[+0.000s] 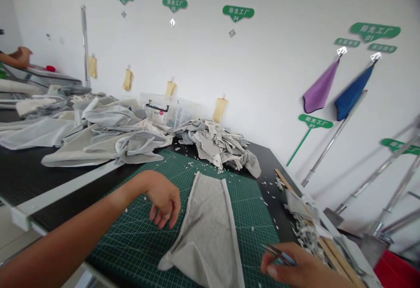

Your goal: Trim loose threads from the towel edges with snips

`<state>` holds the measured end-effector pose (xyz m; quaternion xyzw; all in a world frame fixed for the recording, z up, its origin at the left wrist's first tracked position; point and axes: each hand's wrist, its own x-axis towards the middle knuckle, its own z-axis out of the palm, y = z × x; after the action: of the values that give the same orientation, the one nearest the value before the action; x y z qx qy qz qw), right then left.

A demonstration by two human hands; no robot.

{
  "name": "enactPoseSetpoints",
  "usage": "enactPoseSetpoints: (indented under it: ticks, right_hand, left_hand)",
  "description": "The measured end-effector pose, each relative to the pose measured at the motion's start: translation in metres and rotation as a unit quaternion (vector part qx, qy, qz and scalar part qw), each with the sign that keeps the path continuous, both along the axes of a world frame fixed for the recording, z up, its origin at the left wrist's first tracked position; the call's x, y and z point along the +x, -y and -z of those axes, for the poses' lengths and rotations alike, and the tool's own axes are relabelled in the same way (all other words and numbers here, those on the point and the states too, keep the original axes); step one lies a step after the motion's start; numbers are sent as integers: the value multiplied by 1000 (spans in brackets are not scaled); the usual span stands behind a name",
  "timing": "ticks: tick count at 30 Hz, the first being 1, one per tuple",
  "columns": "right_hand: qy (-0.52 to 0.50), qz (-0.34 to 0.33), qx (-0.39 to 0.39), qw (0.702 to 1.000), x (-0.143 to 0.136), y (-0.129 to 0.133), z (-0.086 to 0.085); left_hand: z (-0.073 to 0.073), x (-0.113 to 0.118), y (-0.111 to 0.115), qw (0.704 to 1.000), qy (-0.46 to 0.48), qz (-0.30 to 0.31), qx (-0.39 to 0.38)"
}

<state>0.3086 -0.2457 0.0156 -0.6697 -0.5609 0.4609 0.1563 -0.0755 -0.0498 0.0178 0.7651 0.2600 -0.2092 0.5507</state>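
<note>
Grey cloth (213, 218) lies on green cutting mat (138, 235), near end rumpled. My left hand (165, 197) hangs beside it, empty, fingers loosely bent; my right hand (297, 266) grips small snips (286, 257). Scraps (306, 235) suggest some cutting done; what's left, can't tell.

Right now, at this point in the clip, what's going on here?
A person is at a black table with a strip of gray cloth laid on a green cutting mat. Their right hand holds a small pointed tool, apparently snips, beside the cloth. The left hand hangs loosely curled on the cloth's other side, holding nothing visible. Beyond lie a large heap of cloth and a smaller pile.
</note>
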Motion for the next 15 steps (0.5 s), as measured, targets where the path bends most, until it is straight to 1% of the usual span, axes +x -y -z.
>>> enactPoseSetpoints:
  ticks: [1,2,4,6,9,11,13,15]
  right_hand:
    - [1,-4,-3,1000,-2,-6,1]
    - [-3,-6,-4,1000,-5,-13,1]
    - [-24,-17,7,1000,-15,-32,0]
    - [-54,-25,45,997,-28,-55,4]
    - [-61,-28,118,991,-50,-93,25]
    - [-41,-20,175,984,-62,-120,42]
    - [-24,-3,227,974,-73,-148,57]
    - [-1,12,273,962,-86,-174,66]
  left_hand:
    - [10,5,-4,998,-6,-48,40]
    - [18,10,-7,990,-10,-106,93]
    - [32,23,-14,956,-34,-206,205]
    - [42,38,-20,913,-61,-261,307]
    - [58,61,-33,846,-59,-278,451]
    - [68,75,-43,804,-48,-279,523]
    - [77,86,-51,779,-47,-283,557]
    - [85,92,-57,769,-45,-292,567]
